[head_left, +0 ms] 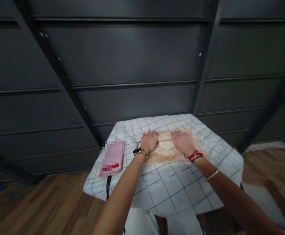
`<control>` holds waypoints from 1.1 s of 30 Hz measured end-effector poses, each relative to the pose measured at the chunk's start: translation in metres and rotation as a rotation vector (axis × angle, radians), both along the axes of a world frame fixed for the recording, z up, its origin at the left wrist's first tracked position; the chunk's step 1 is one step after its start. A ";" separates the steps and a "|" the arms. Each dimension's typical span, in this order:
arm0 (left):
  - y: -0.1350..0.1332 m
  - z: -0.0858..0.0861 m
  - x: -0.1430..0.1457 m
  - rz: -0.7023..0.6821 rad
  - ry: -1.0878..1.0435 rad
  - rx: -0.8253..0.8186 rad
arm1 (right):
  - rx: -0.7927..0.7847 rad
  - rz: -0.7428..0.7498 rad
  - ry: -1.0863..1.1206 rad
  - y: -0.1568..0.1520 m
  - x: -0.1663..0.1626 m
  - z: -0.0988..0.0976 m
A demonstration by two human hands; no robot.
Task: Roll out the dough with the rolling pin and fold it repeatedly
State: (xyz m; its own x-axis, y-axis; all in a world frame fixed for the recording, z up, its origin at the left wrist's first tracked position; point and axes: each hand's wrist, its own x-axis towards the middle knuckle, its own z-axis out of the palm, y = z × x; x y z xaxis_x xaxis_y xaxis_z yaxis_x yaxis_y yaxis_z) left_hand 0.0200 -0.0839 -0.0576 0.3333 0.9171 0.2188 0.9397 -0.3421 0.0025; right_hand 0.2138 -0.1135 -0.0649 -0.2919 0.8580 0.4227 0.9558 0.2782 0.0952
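A pale rolling pin (165,138) lies crosswise on a flattened sheet of dough (167,145). My left hand (149,141) rests over the pin's left end, fingers pointing forward and curved over it. Over the right end, my right hand (183,142) presses down in the same way. Both palms hide the ends of the pin. Beneath the dough is a floury, tan rectangular mat or board (165,158), dusted and stained around the dough.
A white checked cloth (167,186) covers the small table. To the left lies a pink, partly blurred flat case or phone (114,156), with a black strap (108,186) by it. A dark panelled wall (135,54) stands behind; an open box (267,195) sits at lower right.
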 end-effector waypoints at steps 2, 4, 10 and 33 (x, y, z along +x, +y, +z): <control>-0.005 0.000 -0.001 -0.008 -0.008 0.018 | 0.038 0.003 0.015 -0.004 0.000 -0.004; -0.007 0.001 -0.002 -0.015 -0.018 0.022 | 0.036 0.017 0.028 -0.005 0.001 -0.003; 0.012 0.007 -0.002 -0.022 -0.042 -0.142 | -0.201 0.085 0.075 0.019 0.021 0.016; 0.084 0.001 0.020 0.205 -0.124 -0.214 | -0.342 0.155 -0.107 0.107 0.038 -0.001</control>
